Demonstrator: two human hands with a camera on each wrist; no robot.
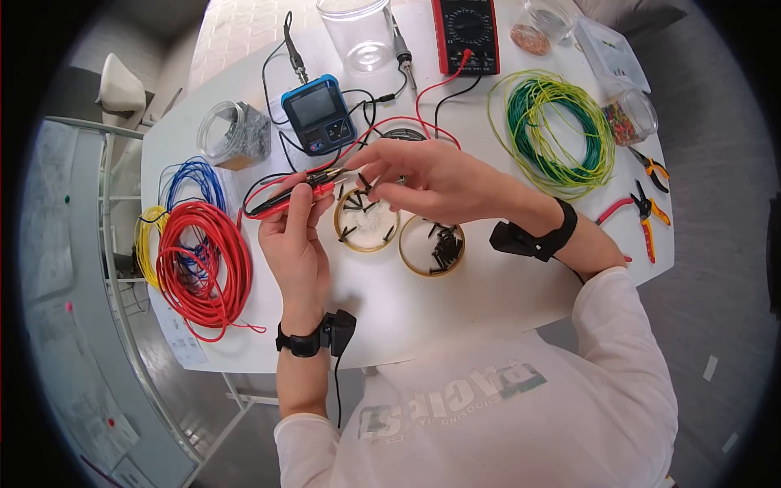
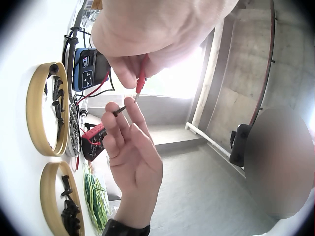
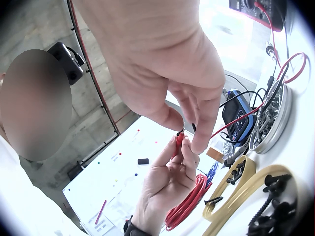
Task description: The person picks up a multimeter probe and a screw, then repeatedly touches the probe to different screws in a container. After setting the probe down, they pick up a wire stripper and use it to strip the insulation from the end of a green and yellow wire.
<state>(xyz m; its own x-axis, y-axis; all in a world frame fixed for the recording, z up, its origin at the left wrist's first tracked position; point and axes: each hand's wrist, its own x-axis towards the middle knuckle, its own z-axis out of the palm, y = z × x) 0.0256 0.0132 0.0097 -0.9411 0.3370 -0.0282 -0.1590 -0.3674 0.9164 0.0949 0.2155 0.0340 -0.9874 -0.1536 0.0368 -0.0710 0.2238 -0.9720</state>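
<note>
My left hand [image 1: 294,244] grips a red test probe [image 1: 322,189], and a black probe lies alongside it. The red probe's metal tip points toward the right hand. My right hand [image 1: 435,175] holds a small black screw [image 2: 119,111] at its fingertips. In the left wrist view, the red probe's tip comes right up by the screw. Under the hands stand two round, tan-rimmed dishes. The left dish [image 1: 366,249] contains scattered black screws. In the right dish [image 1: 432,274], black screws lie heaped. Right wrist view: fingers hide much of the screw.
A red multimeter [image 1: 468,32] and a blue handheld tester [image 1: 317,114] stand at the back, cables trailing between. Red wire [image 1: 203,268] is coiled at left, green wire [image 1: 557,134] at right. Pliers [image 1: 647,215] lie near the right edge. A clear jar [image 1: 236,134] stands left.
</note>
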